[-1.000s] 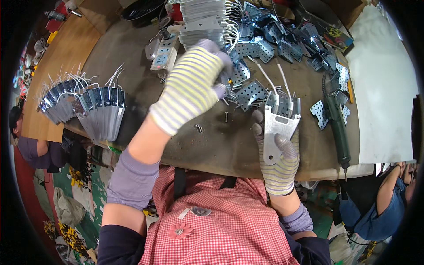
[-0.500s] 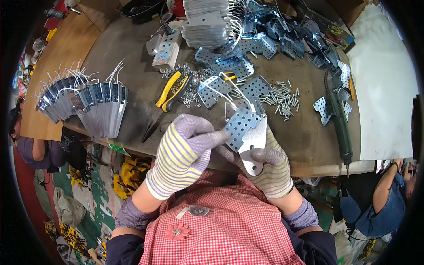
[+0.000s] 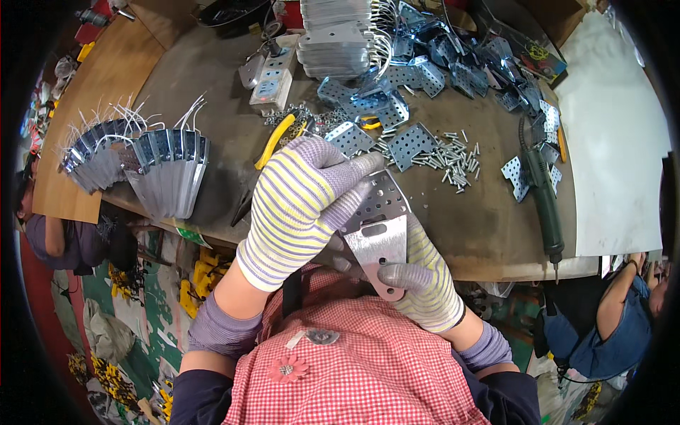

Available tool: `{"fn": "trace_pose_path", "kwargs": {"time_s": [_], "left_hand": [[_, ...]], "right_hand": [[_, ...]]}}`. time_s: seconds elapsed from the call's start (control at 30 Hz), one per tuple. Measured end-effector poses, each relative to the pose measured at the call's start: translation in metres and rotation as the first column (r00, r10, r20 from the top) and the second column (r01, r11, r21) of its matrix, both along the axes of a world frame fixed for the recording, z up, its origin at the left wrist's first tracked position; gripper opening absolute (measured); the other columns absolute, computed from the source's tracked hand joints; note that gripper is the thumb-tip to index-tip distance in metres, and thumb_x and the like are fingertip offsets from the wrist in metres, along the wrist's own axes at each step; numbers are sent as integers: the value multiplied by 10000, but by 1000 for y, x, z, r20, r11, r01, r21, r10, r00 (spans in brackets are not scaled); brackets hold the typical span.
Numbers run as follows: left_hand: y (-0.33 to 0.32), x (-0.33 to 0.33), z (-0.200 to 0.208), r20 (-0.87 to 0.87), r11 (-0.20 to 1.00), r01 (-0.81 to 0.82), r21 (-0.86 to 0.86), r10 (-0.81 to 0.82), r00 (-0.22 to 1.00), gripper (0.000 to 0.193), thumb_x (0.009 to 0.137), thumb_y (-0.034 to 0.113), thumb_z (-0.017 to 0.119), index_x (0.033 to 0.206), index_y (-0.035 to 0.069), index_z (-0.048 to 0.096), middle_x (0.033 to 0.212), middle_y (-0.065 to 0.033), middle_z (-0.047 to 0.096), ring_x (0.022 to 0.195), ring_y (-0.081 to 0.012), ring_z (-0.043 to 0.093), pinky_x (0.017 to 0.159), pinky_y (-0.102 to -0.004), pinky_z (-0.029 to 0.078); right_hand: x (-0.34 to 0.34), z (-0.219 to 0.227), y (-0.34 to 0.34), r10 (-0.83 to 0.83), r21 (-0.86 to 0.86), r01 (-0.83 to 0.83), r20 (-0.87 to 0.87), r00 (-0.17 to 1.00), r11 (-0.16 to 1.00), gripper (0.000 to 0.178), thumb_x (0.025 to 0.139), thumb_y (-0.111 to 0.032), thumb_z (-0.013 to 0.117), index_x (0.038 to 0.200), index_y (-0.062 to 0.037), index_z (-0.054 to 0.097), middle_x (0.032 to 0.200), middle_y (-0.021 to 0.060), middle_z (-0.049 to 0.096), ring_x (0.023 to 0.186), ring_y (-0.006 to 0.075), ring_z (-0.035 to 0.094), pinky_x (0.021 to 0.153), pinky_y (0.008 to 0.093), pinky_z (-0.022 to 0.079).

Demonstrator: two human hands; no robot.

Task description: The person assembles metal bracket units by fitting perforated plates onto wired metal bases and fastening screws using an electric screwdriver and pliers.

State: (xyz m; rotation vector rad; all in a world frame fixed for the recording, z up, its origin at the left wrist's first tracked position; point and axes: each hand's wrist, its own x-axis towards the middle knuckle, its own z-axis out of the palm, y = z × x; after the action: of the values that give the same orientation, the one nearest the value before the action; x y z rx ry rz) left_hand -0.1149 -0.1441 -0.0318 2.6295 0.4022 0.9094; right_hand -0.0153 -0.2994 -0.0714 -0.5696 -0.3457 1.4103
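Over the front edge of the table, my gloved right hand (image 3: 428, 287) grips a flat silver metal plate (image 3: 382, 248), its thumb pressed across the lower, rounded end. Against the plate's upper part lies a perforated metal bracket (image 3: 388, 195). My left hand (image 3: 301, 202), in a striped glove, is closed with thumb and forefinger together at the bracket's upper left edge. Whether a small part sits between those fingertips is hidden. Beyond the hands lie loose perforated brackets (image 3: 412, 145) and a heap of screws (image 3: 453, 159). Small nuts (image 3: 319, 119) are scattered near yellow-handled pliers (image 3: 276, 142), partly covered by my left hand.
A fan of plates with white wires (image 3: 166, 170) stands at left. A stack of silver plates (image 3: 333, 53) and piled blue-grey brackets (image 3: 453, 60) are at the back. On the right lies a dark green electric screwdriver (image 3: 544, 202) beside a white sheet (image 3: 613, 142).
The plate and bracket have been turned over and tilted, now showing a slotted side, and the white wires no longer show. My left hand has moved up to the bracket's top edge.
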Motion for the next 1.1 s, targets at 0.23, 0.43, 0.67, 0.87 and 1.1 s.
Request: {"fn": "trace_pose_path", "kwargs": {"time_s": [0.23,0.43,0.67,0.87,1.1], "left_hand": [[9,-4,-8,-97,987,85,-136,-99,990,288,768,96,680,1052,104,728,811,-78,564,769,-250,572,716,-345,462],[17,1,-16,-28,993,31,116,-28,999,332,739,98,716,1071,83,714,712,-53,506,682,-210,535,650,-309,445],[-36,-3,-33,131,892,42,-450,20,991,768,706,245,803,1366,43,466,1082,-129,639,1003,-248,629,897,-352,492],[-17,-4,-61,54,823,107,-558,-93,994,683,735,176,755,1332,14,464,1211,-99,582,1087,-182,555,965,-323,432],[-21,0,-62,92,817,94,-569,-50,995,617,733,226,782,1252,15,524,1163,-161,621,1061,-288,615,933,-377,476]], "right_hand": [[-2,0,-2,-1,-21,1,-1,1000,1000,878,758,-92,633,1509,-92,178,1367,131,465,1232,240,509,1025,372,414],[-3,5,1,36,-6,-36,-1,999,999,885,754,-82,609,1514,-93,156,1393,147,431,1259,255,487,1068,386,388],[-9,-18,-6,-154,78,202,906,395,976,853,764,-95,555,1498,0,132,1453,241,332,1315,387,387,1087,429,319],[40,-4,-13,23,-23,-7,1000,-1,1000,820,772,-365,705,1400,39,366,1329,287,457,1253,441,433,1072,453,345],[177,10,-110,686,331,785,382,-619,524,623,815,-343,702,1328,-40,518,1077,203,618,995,348,584,899,422,453]]}}
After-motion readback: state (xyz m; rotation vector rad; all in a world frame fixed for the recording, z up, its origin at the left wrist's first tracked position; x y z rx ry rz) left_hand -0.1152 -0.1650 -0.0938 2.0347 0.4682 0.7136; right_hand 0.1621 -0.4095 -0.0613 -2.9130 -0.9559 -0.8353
